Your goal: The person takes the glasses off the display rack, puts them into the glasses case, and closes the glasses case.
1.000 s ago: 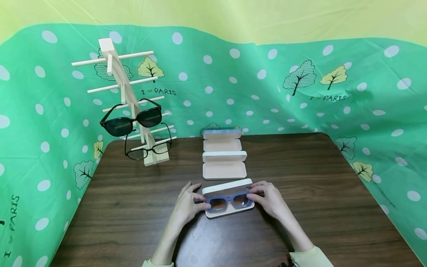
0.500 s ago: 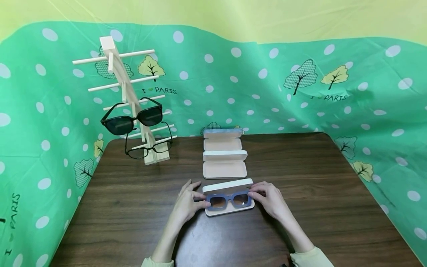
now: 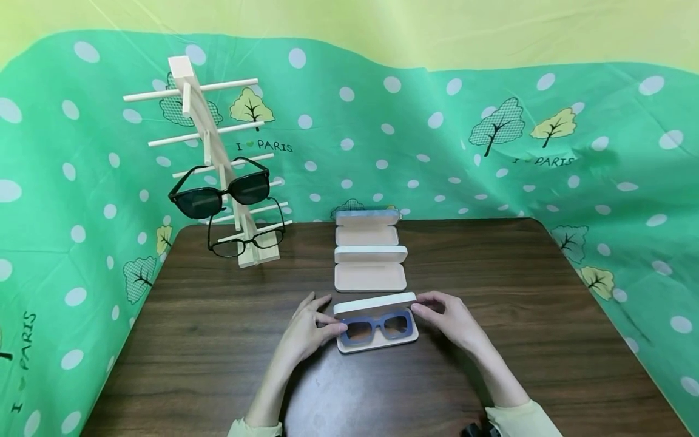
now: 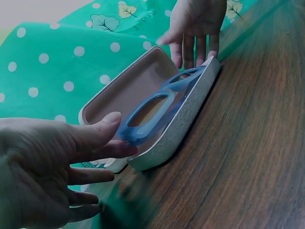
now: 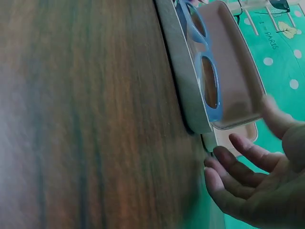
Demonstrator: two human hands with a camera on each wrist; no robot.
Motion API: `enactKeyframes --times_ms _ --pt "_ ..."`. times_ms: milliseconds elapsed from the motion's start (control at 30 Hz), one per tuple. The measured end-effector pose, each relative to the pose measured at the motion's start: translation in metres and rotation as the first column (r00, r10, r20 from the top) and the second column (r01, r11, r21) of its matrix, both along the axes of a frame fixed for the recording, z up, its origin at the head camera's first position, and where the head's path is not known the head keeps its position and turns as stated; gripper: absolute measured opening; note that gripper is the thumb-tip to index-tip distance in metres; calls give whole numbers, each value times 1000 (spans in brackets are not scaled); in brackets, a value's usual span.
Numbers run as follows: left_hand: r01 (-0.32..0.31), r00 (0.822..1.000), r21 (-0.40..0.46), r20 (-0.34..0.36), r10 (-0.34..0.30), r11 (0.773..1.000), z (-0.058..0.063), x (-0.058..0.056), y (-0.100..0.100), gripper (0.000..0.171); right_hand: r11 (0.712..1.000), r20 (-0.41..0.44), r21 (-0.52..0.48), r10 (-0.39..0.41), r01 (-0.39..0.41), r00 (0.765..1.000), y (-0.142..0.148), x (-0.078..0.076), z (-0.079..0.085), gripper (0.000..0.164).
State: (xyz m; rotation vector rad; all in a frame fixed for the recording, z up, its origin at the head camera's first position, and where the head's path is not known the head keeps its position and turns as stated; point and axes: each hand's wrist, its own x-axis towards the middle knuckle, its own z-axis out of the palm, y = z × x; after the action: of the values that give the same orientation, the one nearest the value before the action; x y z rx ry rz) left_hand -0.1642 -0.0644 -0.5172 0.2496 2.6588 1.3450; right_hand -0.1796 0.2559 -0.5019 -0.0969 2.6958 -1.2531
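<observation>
Blue-framed sunglasses (image 3: 377,328) with brown lenses sit in an open white eyeglass case (image 3: 377,343) near the front middle of the table. My left hand (image 3: 307,334) pinches their left corner between thumb and index finger. In the left wrist view, that left hand (image 4: 52,167) spreads its other fingers beside the case. At the case's right end, my right hand (image 3: 450,318) is off the sunglasses. The right wrist view shows this right hand (image 5: 257,176) with loosely bent fingers and the thumb held apart, close to the lid (image 5: 233,67).
Two more open cases, one in the middle (image 3: 370,277) and one farther back (image 3: 367,235), stand behind the front one. At left rises a wooden eyewear rack (image 3: 221,152), bearing black sunglasses (image 3: 201,203) and thin black-rimmed glasses (image 3: 229,247). A dotted green cloth (image 3: 382,121) hangs behind the table.
My right hand has let go of the sunglasses' right end and moved slightly right. My left hand keeps its place at the left corner. The whole head view has shifted a little.
</observation>
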Motion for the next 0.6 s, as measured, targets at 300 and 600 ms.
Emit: enactKeyframes --times_ms 300,600 --pt "38 999 11 -24 -38 999 2 2 3 15 987 137 -163 27 -4 990 -7 -3 4 56" --pt "-43 999 -29 -13 43 999 5 1 -10 18 990 164 -143 41 -18 986 -10 -7 7 57"
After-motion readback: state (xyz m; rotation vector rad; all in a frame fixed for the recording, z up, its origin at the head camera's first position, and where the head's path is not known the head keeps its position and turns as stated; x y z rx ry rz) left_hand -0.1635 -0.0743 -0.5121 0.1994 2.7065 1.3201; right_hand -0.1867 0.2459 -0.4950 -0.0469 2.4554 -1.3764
